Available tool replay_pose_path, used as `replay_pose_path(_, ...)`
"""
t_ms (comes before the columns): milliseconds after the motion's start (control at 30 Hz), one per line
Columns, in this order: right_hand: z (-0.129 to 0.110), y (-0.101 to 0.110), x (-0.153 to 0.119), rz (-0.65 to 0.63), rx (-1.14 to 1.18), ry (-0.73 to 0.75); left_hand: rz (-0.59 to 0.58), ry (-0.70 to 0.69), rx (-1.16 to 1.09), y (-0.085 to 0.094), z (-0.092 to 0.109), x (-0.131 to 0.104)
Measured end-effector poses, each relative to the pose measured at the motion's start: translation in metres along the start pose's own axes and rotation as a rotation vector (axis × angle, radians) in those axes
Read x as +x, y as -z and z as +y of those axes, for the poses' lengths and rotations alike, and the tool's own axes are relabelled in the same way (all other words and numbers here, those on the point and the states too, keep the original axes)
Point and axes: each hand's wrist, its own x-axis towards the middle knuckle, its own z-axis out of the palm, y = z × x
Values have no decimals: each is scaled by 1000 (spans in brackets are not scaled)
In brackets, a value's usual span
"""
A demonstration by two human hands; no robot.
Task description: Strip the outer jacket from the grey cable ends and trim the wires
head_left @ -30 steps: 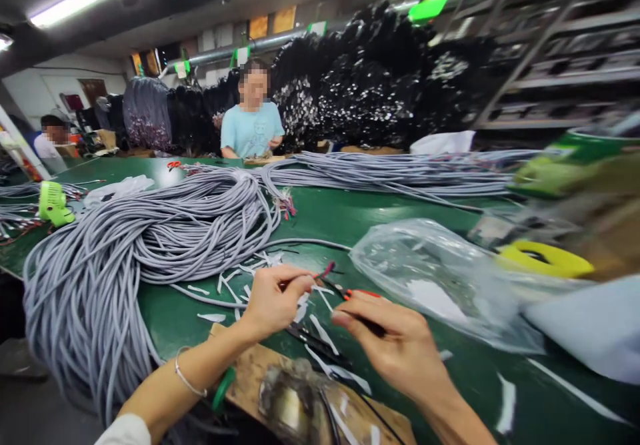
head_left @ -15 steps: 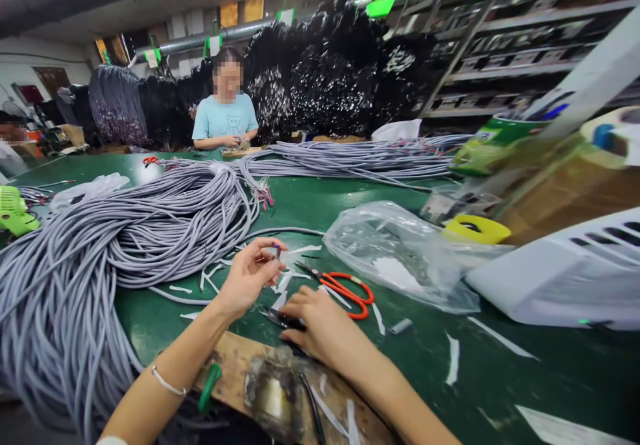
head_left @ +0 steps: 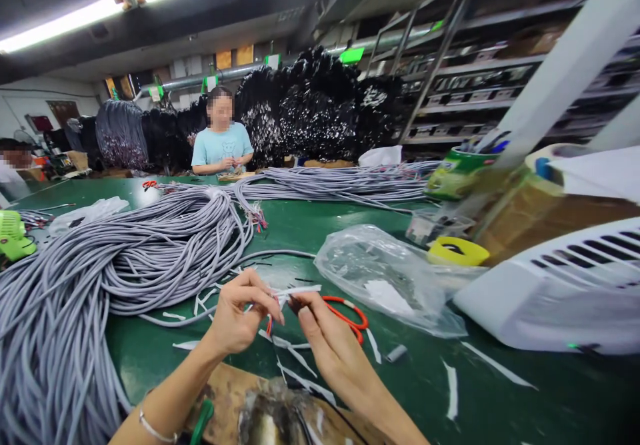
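My left hand [head_left: 240, 313] is closed in a pinch, with a short thin wire [head_left: 269, 326], reddish at this spot, showing below its fingertips. Close beside it, my right hand [head_left: 327, 342] is also pinched, its fingertips around a small dark piece [head_left: 296, 304] too small to name. The fingertips of both hands nearly meet above the table. Partly behind the right hand lie scissors with orange handles [head_left: 357, 310]; their blades are hidden. White strips [head_left: 295, 355] are scattered under the hands. Below sits a wooden board [head_left: 230, 392] bearing a dark, stained metal block [head_left: 267, 418].
A large heap of grey cables [head_left: 165, 252] covers the left of the green table [head_left: 415, 392]. At right are a clear plastic bag [head_left: 370, 272], a yellow tape roll [head_left: 457, 252] and a white slotted machine [head_left: 555, 292]. Across the table sits a person in a light blue shirt [head_left: 223, 148].
My right hand has lifted off the black-handled tool on the table and come up to my left hand, its fingers now pinched. The camera view has tilted upward.
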Motion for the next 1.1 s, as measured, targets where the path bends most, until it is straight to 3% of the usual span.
replay_pose_path(233, -3, 4, 1, -46, 58, 118, -128, -80, 129, -2, 0, -2)
replay_pose_path(400, -3, 8, 3, -55, 69, 93, -175, -91, 146, -3, 0, -2)
replay_pose_path(533, -1, 12, 4, 77, 97, 21, -136, 22, 106, -4, 3, -3)
replay_pose_path(667, -4, 12, 2, 215, 73, 125, -141, 259, 86, -8, 5, -3)
replay_pose_path(800, -9, 8, 0, 329, -42, 186, -209, 256, 160, -12, 5, -4)
replay_pose_path(900, -9, 5, 0, 324, 9, 105, -182, 322, 75, -15, 3, -4)
replay_pose_path(1100, -7, -5, -1, 317, 169, -75, 16, 422, -182, -22, 2, -2)
